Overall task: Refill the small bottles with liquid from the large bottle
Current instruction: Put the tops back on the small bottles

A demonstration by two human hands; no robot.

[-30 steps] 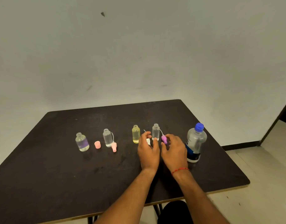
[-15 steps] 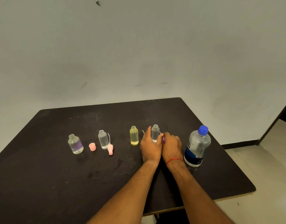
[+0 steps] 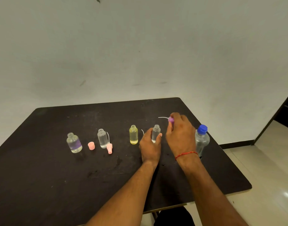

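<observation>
Tabletop arrangement for refilling, on a square black table (image 3: 42, 185). Four uncapped small bottles stand upright in a row, well apart from one another.

From the left:
- A squat clear bottle with a purple band (image 3: 74, 142) holds clear liquid in its lower part.
- A slim clear plastic bottle (image 3: 102, 138) has a fill level that cannot be read.
- A slim bottle of yellow liquid (image 3: 133, 134) is filled to about its shoulder.
- The fourth small clear bottle (image 3: 155, 133) has contents that cannot be made out.

The left hand (image 3: 149, 144) grips the fourth small clear bottle low on its body, with thumb and fingers curled round it as it stands on the table.

The right hand (image 3: 180, 132) is raised just beyond and right of that bottle. Its fingertips pinch a purple spray cap (image 3: 171, 119), whose thin white dip tube (image 3: 162, 117) points left, clear of the bottle mouth. A red thread bracelet (image 3: 186, 154) circles the right wrist.

The large clear plastic bottle (image 3: 202, 141) stands upright at the right end of the row, partly hidden behind the right hand. It contains clear liquid, and its blue screw cap (image 3: 202, 129) is on.

A loose pink cap (image 3: 91, 145) lies between the first two bottles. A pink spray head (image 3: 109, 148) with its tube lies just beside the second.
</observation>
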